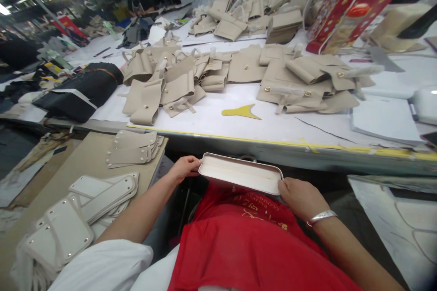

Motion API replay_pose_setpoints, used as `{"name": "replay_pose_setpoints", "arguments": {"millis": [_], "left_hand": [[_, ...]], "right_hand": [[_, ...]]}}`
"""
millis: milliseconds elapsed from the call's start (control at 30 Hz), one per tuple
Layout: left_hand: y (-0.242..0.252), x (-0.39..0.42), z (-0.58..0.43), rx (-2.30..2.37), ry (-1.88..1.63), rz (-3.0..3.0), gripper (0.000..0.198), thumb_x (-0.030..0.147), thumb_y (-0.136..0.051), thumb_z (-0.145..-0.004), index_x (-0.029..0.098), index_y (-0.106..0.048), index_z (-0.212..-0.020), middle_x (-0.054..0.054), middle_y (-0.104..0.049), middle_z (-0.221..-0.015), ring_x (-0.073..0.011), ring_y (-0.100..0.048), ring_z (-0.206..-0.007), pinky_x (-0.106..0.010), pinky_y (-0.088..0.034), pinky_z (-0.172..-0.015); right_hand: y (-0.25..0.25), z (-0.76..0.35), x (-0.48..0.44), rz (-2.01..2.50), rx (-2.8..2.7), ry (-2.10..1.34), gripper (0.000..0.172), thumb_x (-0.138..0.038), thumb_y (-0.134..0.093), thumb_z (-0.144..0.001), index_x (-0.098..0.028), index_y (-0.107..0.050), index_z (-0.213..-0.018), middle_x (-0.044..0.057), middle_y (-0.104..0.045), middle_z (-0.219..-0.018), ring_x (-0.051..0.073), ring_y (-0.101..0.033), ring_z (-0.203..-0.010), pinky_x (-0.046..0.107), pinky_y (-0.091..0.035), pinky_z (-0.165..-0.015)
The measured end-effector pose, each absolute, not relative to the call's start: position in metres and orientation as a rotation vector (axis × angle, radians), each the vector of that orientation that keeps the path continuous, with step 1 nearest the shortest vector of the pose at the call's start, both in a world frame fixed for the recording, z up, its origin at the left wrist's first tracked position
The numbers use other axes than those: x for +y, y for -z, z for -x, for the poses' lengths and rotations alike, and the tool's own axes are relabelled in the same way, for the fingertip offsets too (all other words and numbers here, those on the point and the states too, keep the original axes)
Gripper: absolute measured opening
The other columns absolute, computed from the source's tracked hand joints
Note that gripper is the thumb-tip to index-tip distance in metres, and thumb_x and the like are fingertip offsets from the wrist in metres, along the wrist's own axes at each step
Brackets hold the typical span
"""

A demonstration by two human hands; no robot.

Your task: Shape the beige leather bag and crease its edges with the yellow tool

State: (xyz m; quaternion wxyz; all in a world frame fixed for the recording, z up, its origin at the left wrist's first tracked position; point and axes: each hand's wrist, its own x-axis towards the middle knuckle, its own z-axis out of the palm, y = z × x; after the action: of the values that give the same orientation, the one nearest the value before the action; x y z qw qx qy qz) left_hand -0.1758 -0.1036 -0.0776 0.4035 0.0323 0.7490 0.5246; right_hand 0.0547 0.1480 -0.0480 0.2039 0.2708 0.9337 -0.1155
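Head view: the left hand (pixel 187 168) and right hand (pixel 297 194) grip, fingers closed, opposite ends of a shallow cream rectangular tray-like piece (pixel 241 174) between the red cloth apron (pixel 259 245) and white-covered table (pixel 208 120).

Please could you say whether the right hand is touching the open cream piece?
Touching: the head view shows the right hand gripping the open cream piece at one end.

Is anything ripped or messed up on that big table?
Maybe: a dark, jagged line slants across the white sheet near its front edge, to the right of the yellow piece. It looks odd, like a tear, because the white around it is plain, but I can't be sure it's ripped.
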Motion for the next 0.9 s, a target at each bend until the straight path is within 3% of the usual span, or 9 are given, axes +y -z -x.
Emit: {"name": "replay_pose_setpoints", "arguments": {"millis": [267, 467, 633, 900], "left_hand": [[0.076, -0.093, 0.188, 1.882, -1.148, -0.170, 0.043, 0.048, -0.074, -0.056, 0.015, -0.050, -0.069, 0.002, -0.056, -0.061, -0.0111, -0.056, -0.061, -0.029, -0.052, -0.057], [0.078, -0.088, 0.197, 1.764, -1.095, -0.257, 0.042, 0.045, -0.072, -0.059, 0.016, -0.045, -0.071, 0.005, -0.050, -0.060, -0.0081, -0.052, -0.056, -0.024, -0.051, -0.052], [0.080, -0.090, 0.210, 1.727, -0.967, -0.420, 0.037, 0.044, -0.069, -0.063, 0.016, -0.047, -0.074, 0.004, -0.050, -0.066, -0.0108, -0.054, -0.062, -0.027, -0.052, -0.054], [0.077, -0.090, 0.206, 1.810, -0.959, -0.506, 0.038, 0.050, -0.064, -0.063, 0.018, -0.047, -0.071, 0.005, -0.047, -0.061, -0.0106, -0.050, -0.056, -0.022, -0.044, -0.049]], "right_hand": [[0.051, -0.055, 0.153, -0.714, 2.573, 0.319, 0.041, -0.030, -0.026, -0.090, -0.014, -0.061, -0.077, 0.013, -0.066, -0.079, 0.025, -0.064, -0.073, 0.031, -0.038, -0.061], [0.052, -0.054, 0.153, -0.754, 2.515, 0.323, 0.042, -0.032, -0.023, -0.091, -0.016, -0.058, -0.075, 0.011, -0.066, -0.077, 0.024, -0.064, -0.073, 0.030, -0.037, -0.060], [0.052, -0.053, 0.152, -0.738, 2.495, 0.321, 0.041, -0.033, -0.024, -0.092, -0.017, -0.057, -0.075, 0.010, -0.066, -0.076, 0.024, -0.064, -0.073, 0.029, -0.036, -0.060], [0.045, -0.047, 0.149, -0.776, 2.518, 0.308, 0.041, -0.030, -0.025, -0.092, -0.014, -0.059, -0.078, 0.013, -0.066, -0.077, 0.023, -0.064, -0.074, 0.029, -0.037, -0.061]]}}
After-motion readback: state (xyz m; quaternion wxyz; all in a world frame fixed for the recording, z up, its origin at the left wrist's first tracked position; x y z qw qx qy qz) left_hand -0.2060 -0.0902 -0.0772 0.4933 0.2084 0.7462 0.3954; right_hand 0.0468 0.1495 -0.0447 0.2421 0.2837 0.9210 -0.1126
